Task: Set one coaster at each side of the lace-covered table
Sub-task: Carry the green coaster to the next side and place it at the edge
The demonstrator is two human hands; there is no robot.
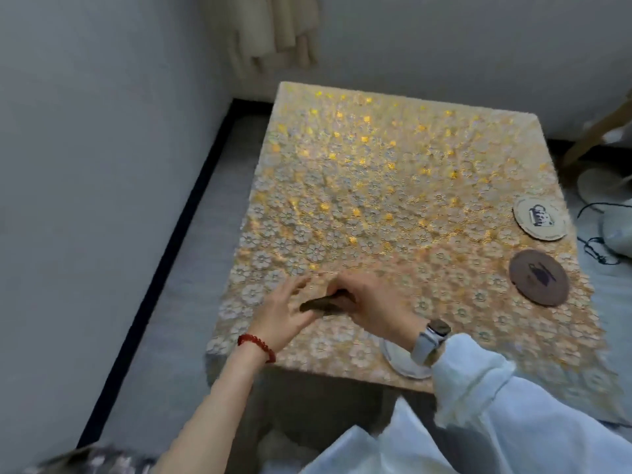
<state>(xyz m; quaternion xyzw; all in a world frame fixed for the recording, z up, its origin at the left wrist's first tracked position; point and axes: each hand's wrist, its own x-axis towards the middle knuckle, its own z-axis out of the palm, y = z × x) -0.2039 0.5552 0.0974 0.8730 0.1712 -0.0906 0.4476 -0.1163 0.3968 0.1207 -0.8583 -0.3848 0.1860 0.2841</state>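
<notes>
A square table [393,172] under floral lace fills the middle of the view. Both my hands meet near its front left corner. My right hand [372,306] pinches a dark round coaster [316,305], seen edge-on and tilted just above the lace. My left hand [282,318] has its fingers spread and touches the coaster's left edge. A white coaster [539,217] with a dark picture lies at the right edge. A brown coaster [538,277] lies just in front of it. Another pale coaster [398,362] lies at the front edge, partly hidden under my right wrist.
White walls close in on the left and behind the table, with a dark skirting strip [164,254] along the floor. A pale cloth [277,29] hangs at the back. On the floor to the right stand a wooden leg [595,135], a white base [602,186] and black cables [598,248].
</notes>
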